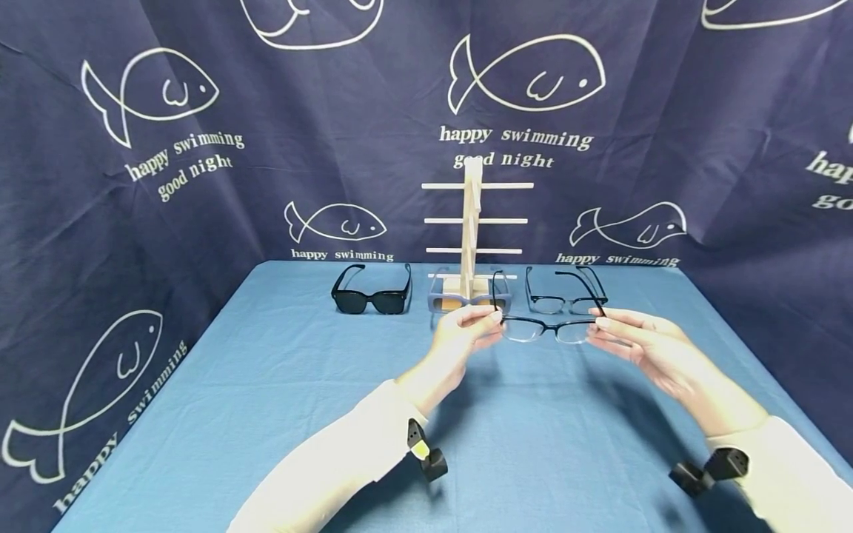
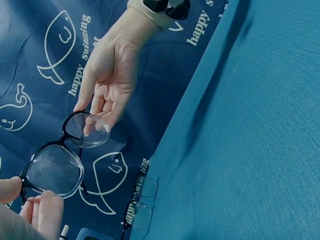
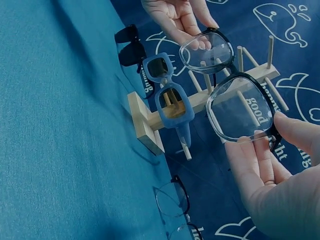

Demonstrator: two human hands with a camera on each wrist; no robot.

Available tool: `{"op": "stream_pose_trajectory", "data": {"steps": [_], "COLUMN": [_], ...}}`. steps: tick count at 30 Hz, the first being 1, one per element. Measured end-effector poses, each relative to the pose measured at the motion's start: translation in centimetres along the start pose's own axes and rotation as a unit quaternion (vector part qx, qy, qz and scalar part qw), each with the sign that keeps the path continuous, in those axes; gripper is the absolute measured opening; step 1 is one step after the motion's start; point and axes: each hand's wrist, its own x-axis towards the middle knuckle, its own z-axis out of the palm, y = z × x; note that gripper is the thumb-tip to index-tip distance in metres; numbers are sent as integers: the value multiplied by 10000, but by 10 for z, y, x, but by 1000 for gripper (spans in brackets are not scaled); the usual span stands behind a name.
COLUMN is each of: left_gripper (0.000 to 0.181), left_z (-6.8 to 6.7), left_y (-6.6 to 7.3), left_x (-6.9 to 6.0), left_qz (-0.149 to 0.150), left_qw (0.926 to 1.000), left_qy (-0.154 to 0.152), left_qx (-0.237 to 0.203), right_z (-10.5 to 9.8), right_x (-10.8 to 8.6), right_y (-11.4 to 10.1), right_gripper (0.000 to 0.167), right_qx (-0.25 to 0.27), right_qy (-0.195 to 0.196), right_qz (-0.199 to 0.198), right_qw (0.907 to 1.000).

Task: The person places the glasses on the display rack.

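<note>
A pair of eyeglasses point(image 1: 549, 327) with black upper rims and clear lenses is held up above the table between both hands. My left hand point(image 1: 456, 346) pinches its left end near the hinge. At the opposite end, my right hand point(image 1: 656, 354) grips the right hinge corner, thumb on the outside and fingers under the lens in the right wrist view. Both temples are unfolded and point away toward the back. Just behind stands a wooden display rack point(image 1: 469, 229) with several crossbars. Blue-framed sunglasses point(image 3: 175, 106) with amber lenses sit on its lowest bar.
Black sunglasses point(image 1: 369, 302) rest on the blue table point(image 1: 266, 370), left of the rack. Another dark-rimmed pair of clear glasses point(image 1: 548, 304) lies to the rack's right, behind the held pair. A dark blue fish-print curtain point(image 1: 373, 148) encloses the back and sides.
</note>
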Motion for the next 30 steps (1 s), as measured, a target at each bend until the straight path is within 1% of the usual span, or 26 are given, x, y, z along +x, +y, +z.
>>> {"op": "stream_pose_trajectory", "data": {"steps": [6,13,19,22,26,30], "left_gripper": [27,27,29,28,29,30], "left_z": [-1,-4,-6,-8,-10,-13], "left_y": [5,12,16,17,18,19], "left_x": [0,2,3,3,3,2], "left_qz": [4,8,150,204,259,255], "left_qw": [10000,9999,9998,9995,9992,9991], "left_qy": [-32,109,149,235,293,325], "left_qx": [36,-36,-33,14,11,-52], "right_z": [5,13,19,22,25,28], "right_x": [2,8,11,13,16,19], "right_y": [-1,-2,-2,-2,-2,-1], "right_gripper": [23,21,21,21,20,19], "right_qx": [-70,-120,-62,-19,49,3], "right_qy": [109,249,295,359,448,494], "right_qz": [-21,29,-38,5,58,53], "right_qw": [9999,9996,9995,9994,9990,9988]}}
